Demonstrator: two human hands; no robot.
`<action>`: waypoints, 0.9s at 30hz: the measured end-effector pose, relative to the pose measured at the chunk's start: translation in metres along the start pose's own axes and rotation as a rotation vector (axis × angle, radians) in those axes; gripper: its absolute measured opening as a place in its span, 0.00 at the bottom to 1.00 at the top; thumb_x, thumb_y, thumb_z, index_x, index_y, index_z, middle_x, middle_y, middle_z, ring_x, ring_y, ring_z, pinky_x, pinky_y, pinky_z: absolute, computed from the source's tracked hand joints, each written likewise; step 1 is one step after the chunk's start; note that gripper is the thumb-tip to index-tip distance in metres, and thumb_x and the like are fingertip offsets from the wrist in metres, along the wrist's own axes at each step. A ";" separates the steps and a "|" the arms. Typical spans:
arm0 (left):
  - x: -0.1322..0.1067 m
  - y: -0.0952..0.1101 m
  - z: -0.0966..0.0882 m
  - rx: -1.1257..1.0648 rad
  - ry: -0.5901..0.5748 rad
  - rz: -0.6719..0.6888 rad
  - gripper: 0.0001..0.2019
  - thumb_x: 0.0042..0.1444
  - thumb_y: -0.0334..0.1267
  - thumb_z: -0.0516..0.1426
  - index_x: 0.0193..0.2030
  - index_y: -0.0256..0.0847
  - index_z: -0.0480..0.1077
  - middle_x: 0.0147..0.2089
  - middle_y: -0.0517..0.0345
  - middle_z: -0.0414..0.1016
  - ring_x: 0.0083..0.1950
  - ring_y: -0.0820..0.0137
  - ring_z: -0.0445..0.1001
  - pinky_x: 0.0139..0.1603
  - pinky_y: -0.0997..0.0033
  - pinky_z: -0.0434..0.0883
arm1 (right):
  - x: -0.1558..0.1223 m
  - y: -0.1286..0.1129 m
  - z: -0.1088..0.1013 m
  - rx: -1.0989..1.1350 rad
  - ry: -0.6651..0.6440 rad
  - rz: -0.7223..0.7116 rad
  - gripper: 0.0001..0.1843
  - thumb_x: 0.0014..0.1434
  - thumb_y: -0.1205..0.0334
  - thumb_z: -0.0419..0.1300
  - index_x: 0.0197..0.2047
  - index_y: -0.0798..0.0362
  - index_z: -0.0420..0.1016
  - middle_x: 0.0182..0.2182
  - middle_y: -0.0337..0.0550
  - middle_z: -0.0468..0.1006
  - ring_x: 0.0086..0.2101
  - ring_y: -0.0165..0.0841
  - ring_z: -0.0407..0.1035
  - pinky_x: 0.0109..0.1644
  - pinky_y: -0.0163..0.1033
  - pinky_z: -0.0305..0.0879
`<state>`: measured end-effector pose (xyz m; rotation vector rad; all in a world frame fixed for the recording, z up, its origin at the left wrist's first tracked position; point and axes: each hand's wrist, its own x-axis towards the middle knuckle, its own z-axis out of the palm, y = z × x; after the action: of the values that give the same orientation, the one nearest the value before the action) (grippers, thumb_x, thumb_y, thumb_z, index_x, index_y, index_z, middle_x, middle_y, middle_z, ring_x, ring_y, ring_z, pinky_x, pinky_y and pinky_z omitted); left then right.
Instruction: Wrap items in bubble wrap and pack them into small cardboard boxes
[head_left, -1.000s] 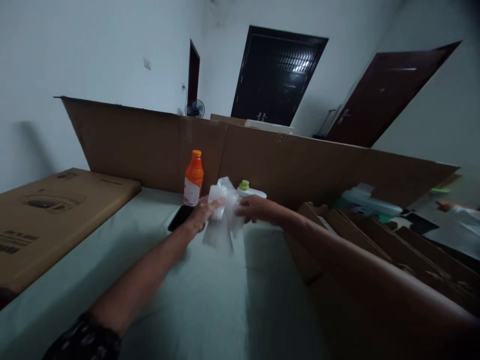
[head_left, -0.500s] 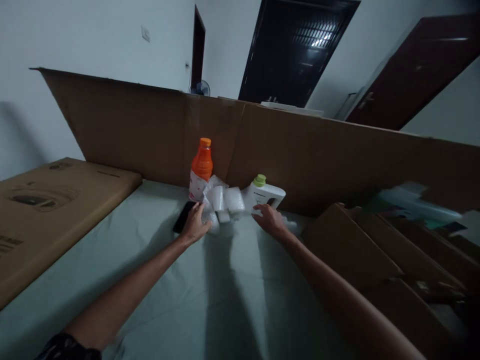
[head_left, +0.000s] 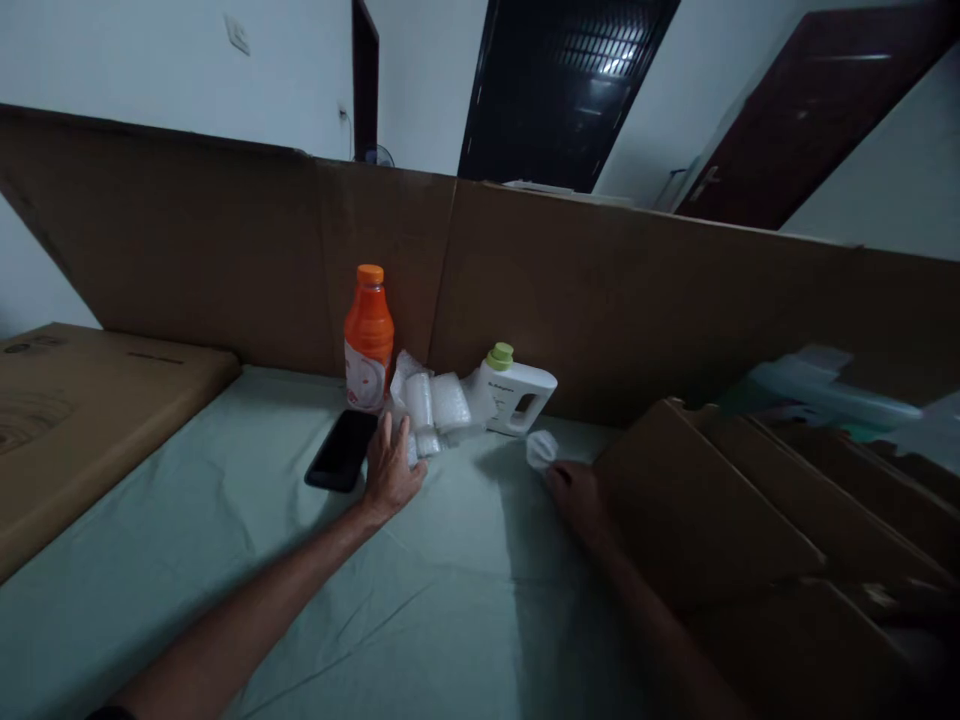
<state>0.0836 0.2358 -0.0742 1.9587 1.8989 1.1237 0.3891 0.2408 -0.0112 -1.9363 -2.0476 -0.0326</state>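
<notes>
My left hand (head_left: 391, 470) lies flat on the pale green cloth (head_left: 247, 560), fingers stretched out, touching the edge of a bundle of bubble wrap (head_left: 429, 405). A black phone (head_left: 343, 449) lies just left of that hand. My right hand (head_left: 577, 497) rests on the cloth in shadow, fingers curled, just below a small white crumpled piece (head_left: 541, 448); nothing shows in it. Behind stand an orange bottle (head_left: 368, 340) and a white jug with a green cap (head_left: 512, 392).
A tall cardboard wall (head_left: 600, 290) runs across the back. A flat cardboard box (head_left: 82, 400) lies at the left. Folded cardboard pieces (head_left: 720, 500) are stacked at the right, with pale plastic items (head_left: 825, 385) behind them.
The bubble wrap was held up in both hands, then set down by the bottles. Both hands have drawn back toward me; the right hand left the jug and the view has shifted.
</notes>
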 end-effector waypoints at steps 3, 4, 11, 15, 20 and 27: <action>-0.003 0.000 -0.008 0.011 0.068 0.064 0.40 0.56 0.42 0.60 0.72 0.31 0.51 0.78 0.28 0.39 0.78 0.44 0.44 0.74 0.44 0.50 | -0.002 -0.031 -0.024 0.104 0.086 0.019 0.19 0.68 0.57 0.47 0.47 0.53 0.78 0.42 0.53 0.83 0.39 0.43 0.77 0.44 0.44 0.73; -0.002 0.000 -0.011 0.011 0.091 0.090 0.40 0.58 0.45 0.60 0.72 0.31 0.50 0.78 0.28 0.38 0.78 0.44 0.42 0.74 0.44 0.49 | 0.002 -0.045 -0.033 0.127 0.114 0.010 0.21 0.70 0.55 0.45 0.49 0.54 0.77 0.44 0.54 0.83 0.40 0.43 0.77 0.45 0.44 0.72; 0.017 0.008 -0.016 0.146 -0.100 0.042 0.38 0.64 0.54 0.51 0.75 0.33 0.49 0.76 0.31 0.47 0.78 0.43 0.44 0.71 0.33 0.48 | 0.084 -0.153 -0.028 0.122 0.048 -0.188 0.16 0.67 0.56 0.56 0.52 0.54 0.76 0.52 0.55 0.79 0.53 0.45 0.71 0.56 0.45 0.64; 0.020 0.008 -0.020 0.192 -0.151 0.035 0.36 0.62 0.52 0.55 0.73 0.37 0.56 0.73 0.34 0.59 0.75 0.43 0.51 0.71 0.31 0.47 | 0.103 -0.170 0.006 0.086 -0.101 -0.247 0.15 0.63 0.55 0.63 0.47 0.58 0.78 0.45 0.58 0.82 0.46 0.46 0.75 0.49 0.43 0.66; 0.008 -0.005 -0.046 0.239 -0.118 0.014 0.36 0.60 0.48 0.57 0.73 0.39 0.55 0.77 0.39 0.51 0.77 0.50 0.49 0.74 0.41 0.48 | 0.073 -0.150 0.003 0.108 0.009 -0.268 0.19 0.69 0.56 0.54 0.57 0.56 0.74 0.59 0.59 0.73 0.57 0.49 0.68 0.58 0.51 0.60; -0.020 -0.048 -0.084 0.352 -0.048 -0.206 0.41 0.57 0.44 0.60 0.72 0.27 0.50 0.71 0.23 0.56 0.71 0.41 0.59 0.67 0.41 0.59 | -0.022 -0.108 0.020 0.384 0.101 -0.256 0.14 0.64 0.55 0.55 0.43 0.49 0.80 0.56 0.52 0.78 0.54 0.48 0.71 0.56 0.57 0.65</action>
<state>-0.0040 0.1949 -0.0529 1.8692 2.3366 0.7194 0.2803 0.2154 -0.0141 -1.4115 -2.0432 0.1868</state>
